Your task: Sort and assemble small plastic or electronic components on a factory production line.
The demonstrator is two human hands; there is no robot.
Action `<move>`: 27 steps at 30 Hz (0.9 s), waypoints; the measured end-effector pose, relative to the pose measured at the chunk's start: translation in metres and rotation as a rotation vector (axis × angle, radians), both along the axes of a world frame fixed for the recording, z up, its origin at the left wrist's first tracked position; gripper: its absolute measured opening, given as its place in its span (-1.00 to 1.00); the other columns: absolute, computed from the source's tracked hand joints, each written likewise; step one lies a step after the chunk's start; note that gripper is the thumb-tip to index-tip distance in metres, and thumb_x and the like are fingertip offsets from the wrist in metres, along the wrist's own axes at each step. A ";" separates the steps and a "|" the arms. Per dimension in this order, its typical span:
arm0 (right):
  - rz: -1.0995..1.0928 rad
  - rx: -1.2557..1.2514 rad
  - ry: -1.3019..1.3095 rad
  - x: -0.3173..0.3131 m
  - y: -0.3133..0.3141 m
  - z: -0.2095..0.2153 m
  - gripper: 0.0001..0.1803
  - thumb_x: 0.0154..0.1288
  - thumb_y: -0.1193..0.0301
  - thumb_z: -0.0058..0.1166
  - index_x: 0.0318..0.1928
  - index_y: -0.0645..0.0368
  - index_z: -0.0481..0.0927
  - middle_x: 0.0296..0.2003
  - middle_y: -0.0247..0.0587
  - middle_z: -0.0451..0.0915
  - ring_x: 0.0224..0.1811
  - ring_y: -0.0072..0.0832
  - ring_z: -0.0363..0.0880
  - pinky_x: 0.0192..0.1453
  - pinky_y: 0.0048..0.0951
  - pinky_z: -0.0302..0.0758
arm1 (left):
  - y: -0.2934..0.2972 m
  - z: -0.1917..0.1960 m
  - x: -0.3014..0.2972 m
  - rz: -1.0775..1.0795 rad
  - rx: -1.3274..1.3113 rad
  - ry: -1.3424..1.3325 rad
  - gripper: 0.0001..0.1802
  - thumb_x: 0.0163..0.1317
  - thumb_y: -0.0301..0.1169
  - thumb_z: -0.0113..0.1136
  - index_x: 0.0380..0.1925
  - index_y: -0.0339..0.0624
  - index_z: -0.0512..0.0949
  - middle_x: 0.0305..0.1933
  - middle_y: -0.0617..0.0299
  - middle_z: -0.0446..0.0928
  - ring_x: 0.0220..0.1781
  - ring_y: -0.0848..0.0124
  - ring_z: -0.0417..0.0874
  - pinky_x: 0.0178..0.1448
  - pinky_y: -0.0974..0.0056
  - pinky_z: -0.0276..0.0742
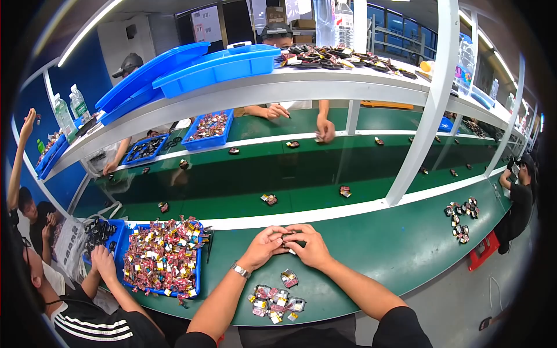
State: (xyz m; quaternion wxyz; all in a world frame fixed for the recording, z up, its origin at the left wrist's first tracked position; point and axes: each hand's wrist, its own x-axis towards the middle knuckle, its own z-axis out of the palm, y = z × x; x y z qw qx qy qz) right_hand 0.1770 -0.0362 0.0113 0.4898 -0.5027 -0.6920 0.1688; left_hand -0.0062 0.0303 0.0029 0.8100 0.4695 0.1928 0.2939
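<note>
Over the green bench my left hand and my right hand meet, fingers closed together around a small dark part. Most of that part is hidden by the fingers; a bit of white shows beneath them. A watch with a metal band is on my left wrist. Just below the hands lies a cluster of small electronic assemblies, with dark casings, red circuit boards and white-and-yellow pieces. One similar assembly sits at the top of that cluster.
To the left, a blue tray is heaped with red-board assemblies. Beside it a blue bin holds black casings, near a co-worker's hands. Ahead, assemblies are spaced along a green conveyor. A white post supports the overhead shelf.
</note>
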 end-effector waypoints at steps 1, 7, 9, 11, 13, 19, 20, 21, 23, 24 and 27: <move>0.001 -0.007 0.014 0.001 0.000 0.000 -0.84 0.08 0.48 0.29 -0.26 0.09 0.74 -0.04 -0.23 0.63 0.07 -0.24 0.54 0.17 -0.28 0.48 | -0.001 0.001 0.001 0.001 -0.001 -0.001 -0.73 0.39 -0.47 0.06 0.07 -0.18 0.38 0.09 0.12 0.52 0.10 0.35 0.59 0.17 0.24 0.60; -0.031 0.000 -0.004 -0.001 0.000 0.000 -0.83 0.08 0.50 0.28 -0.25 0.06 0.74 -0.02 -0.23 0.62 0.08 -0.23 0.54 0.18 -0.27 0.47 | -0.002 0.003 0.001 0.012 -0.005 0.002 -0.72 0.38 -0.48 0.07 0.06 -0.19 0.38 0.11 0.12 0.50 0.12 0.36 0.58 0.17 0.24 0.59; -0.019 -0.003 0.004 0.001 0.001 -0.001 -0.82 0.09 0.50 0.28 -0.25 0.06 0.74 -0.02 -0.23 0.62 0.09 -0.23 0.53 0.18 -0.27 0.47 | -0.003 0.004 0.002 0.011 0.002 0.001 -0.72 0.38 -0.47 0.08 0.06 -0.20 0.38 0.13 0.11 0.48 0.12 0.36 0.57 0.18 0.23 0.59; -0.001 -0.006 0.015 0.001 0.001 -0.001 -0.82 0.09 0.51 0.27 -0.25 0.06 0.74 -0.01 -0.23 0.62 0.09 -0.23 0.53 0.18 -0.27 0.47 | -0.002 0.003 0.001 0.011 -0.003 0.001 -0.72 0.39 -0.47 0.08 0.06 -0.19 0.38 0.13 0.11 0.48 0.12 0.36 0.57 0.18 0.23 0.59; 0.007 0.007 0.003 0.003 0.002 0.001 -0.81 0.08 0.52 0.27 -0.24 0.07 0.74 0.00 -0.23 0.61 0.10 -0.23 0.52 0.19 -0.27 0.46 | -0.002 0.002 0.001 0.008 -0.008 0.002 -0.72 0.39 -0.47 0.07 0.06 -0.19 0.38 0.13 0.11 0.48 0.13 0.36 0.57 0.18 0.23 0.59; -0.012 0.035 0.003 -0.001 -0.001 0.006 -0.80 0.05 0.54 0.27 -0.24 0.10 0.73 0.02 -0.23 0.60 0.14 -0.21 0.49 0.21 -0.26 0.45 | -0.003 -0.002 0.003 0.032 0.042 0.003 -0.73 0.39 -0.48 0.07 0.05 -0.19 0.37 0.14 0.10 0.50 0.13 0.36 0.57 0.19 0.23 0.58; -0.013 0.034 0.002 -0.003 -0.002 0.009 -0.80 0.05 0.54 0.27 -0.24 0.10 0.73 0.02 -0.23 0.60 0.14 -0.21 0.49 0.21 -0.26 0.45 | -0.003 -0.002 0.004 0.045 0.057 0.016 -0.74 0.38 -0.49 0.08 0.04 -0.19 0.37 0.15 0.09 0.50 0.14 0.36 0.57 0.19 0.23 0.58; -0.019 0.078 -0.038 -0.005 -0.004 0.013 -0.79 0.04 0.55 0.27 -0.24 0.13 0.72 0.03 -0.22 0.59 0.15 -0.20 0.48 0.21 -0.25 0.45 | -0.004 -0.003 0.005 0.058 0.071 0.029 -0.74 0.38 -0.49 0.08 0.04 -0.19 0.37 0.16 0.08 0.50 0.15 0.35 0.57 0.19 0.23 0.58; -0.023 0.124 -0.076 -0.009 -0.006 0.018 -0.78 0.03 0.56 0.26 -0.23 0.15 0.71 0.04 -0.22 0.58 0.16 -0.19 0.46 0.21 -0.25 0.45 | -0.002 -0.006 0.003 0.068 0.063 -0.007 -0.74 0.37 -0.49 0.09 0.03 -0.19 0.37 0.16 0.07 0.50 0.15 0.35 0.57 0.19 0.23 0.58; -0.036 0.151 -0.112 -0.010 -0.006 0.018 -0.77 0.03 0.57 0.26 -0.23 0.16 0.70 0.04 -0.21 0.58 0.16 -0.19 0.45 0.22 -0.25 0.44 | -0.001 -0.007 0.002 0.078 0.055 -0.043 -0.74 0.37 -0.49 0.09 0.03 -0.18 0.36 0.17 0.06 0.50 0.16 0.35 0.57 0.19 0.23 0.58; -0.064 0.161 -0.134 -0.010 -0.006 0.018 -0.76 0.02 0.57 0.26 -0.22 0.17 0.70 0.04 -0.21 0.57 0.17 -0.19 0.44 0.22 -0.24 0.44 | -0.002 -0.004 0.001 0.074 0.050 -0.062 -0.74 0.37 -0.50 0.09 0.02 -0.18 0.36 0.17 0.06 0.50 0.16 0.34 0.57 0.19 0.22 0.58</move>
